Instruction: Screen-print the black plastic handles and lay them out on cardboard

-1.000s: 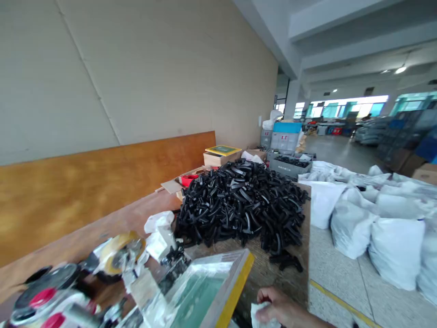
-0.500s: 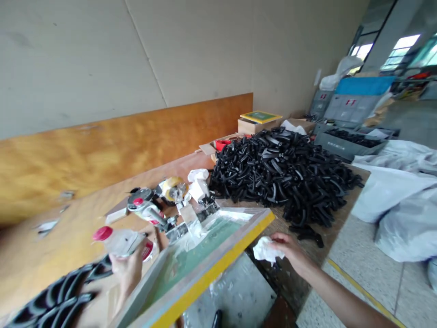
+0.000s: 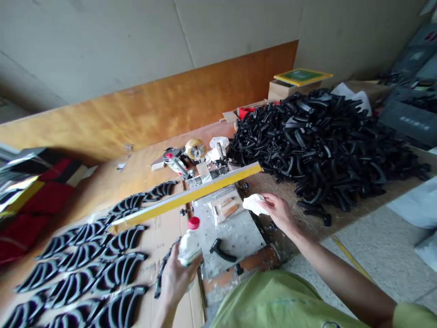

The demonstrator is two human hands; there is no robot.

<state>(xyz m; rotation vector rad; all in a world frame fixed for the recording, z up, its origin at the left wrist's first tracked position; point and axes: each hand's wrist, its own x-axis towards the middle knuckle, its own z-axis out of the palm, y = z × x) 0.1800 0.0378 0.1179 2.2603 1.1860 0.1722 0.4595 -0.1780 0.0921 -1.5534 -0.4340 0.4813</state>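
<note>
My left hand [image 3: 177, 278] is wrapped round a clear plastic bottle [image 3: 189, 246] with a red cap, tilted slightly, above the front edge of a grey plate [image 3: 246, 232]. A crumpled white tissue [image 3: 255, 203] is pinched in my right hand [image 3: 280, 213], over the plate's right side. Beyond both hands, a yellow-edged screen frame [image 3: 191, 197] stands raised at its hinge side, seen nearly edge-on. On the plate lie a curved black handle-like part [image 3: 221, 251] and a clear plastic-wrapped piece [image 3: 226, 208] with orange-brown strips.
Rows of curved black parts [image 3: 78, 273] lie on cardboard at the left. A large heap of similar parts [image 3: 321, 141] covers the right of the table. Behind the frame stand another red-capped bottle [image 3: 174, 161] and a tape roll [image 3: 195, 149]. Red boxes [image 3: 37, 209] are at far left.
The bottle has come from beyond the frame to the near side, now more upright. The frame has swung up to an edge-on view. My view has turned left and down.
</note>
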